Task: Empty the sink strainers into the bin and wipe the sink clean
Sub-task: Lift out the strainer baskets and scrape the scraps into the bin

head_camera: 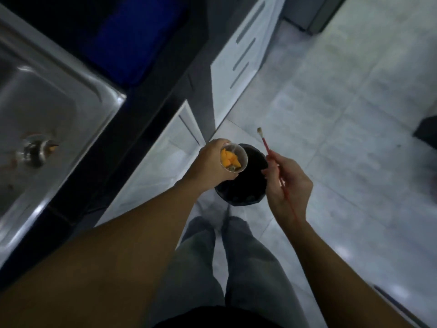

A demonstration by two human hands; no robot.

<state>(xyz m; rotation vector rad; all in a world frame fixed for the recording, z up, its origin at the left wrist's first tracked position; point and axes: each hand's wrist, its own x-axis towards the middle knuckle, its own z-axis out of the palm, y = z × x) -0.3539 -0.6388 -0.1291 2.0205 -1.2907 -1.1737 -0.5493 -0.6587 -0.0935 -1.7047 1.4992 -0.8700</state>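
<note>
My left hand [211, 163] grips a round sink strainer [234, 157] holding orange food scraps, tilted over the left rim of a small black bin [253, 183] that stands on the floor. My right hand [289, 188] holds a thin red-handled brush [268, 150], bristles pointing up and away, just right of the bin. The steel sink [42, 100] lies at the left, and its drain [35, 150] shows an orange scrap at its edge.
A black countertop [146, 95] borders the sink, with a blue object [132, 39] on it. White cabinet fronts [160, 166] run beside the bin. My legs in grey trousers [227, 261] stand on the pale tiled floor [354, 114]. A dark object [428, 131] sits far right.
</note>
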